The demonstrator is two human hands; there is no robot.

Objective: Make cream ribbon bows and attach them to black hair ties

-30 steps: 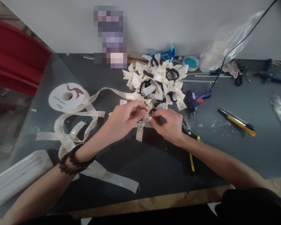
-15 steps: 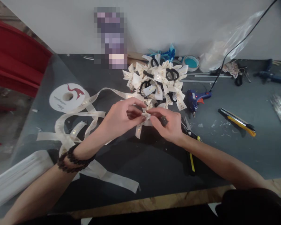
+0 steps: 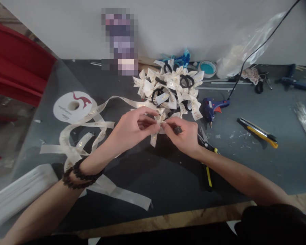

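Between my two hands is a small cream ribbon bow [image 3: 161,117] with gold lettering, one tail hanging below the fingers. My left hand [image 3: 136,126] pinches its left side between thumb and fingers. From the right, my right hand [image 3: 182,134] pinches it too, fingertips nearly meeting those of the left. Just beyond lies a heap of similar ribbon bows [image 3: 172,83] with black elastic bands among them. A ribbon spool [image 3: 63,107] lies at left, and loose printed ribbon [image 3: 68,143] curls beside my left forearm. Part of the held bow is hidden by my fingers.
Right of the heap lies a blue glue gun [image 3: 213,107] with its cord. A yellow utility knife [image 3: 258,132] is farther right. Scissors [image 3: 207,173] lie partly under my right forearm. Blue tape [image 3: 207,68] sits by the wall, a white box [image 3: 22,194] at lower left.
The bow has turned between my fingers, so its loops and knot show more. Its hanging tail has shifted slightly right. Both hands stay in nearly the same place.
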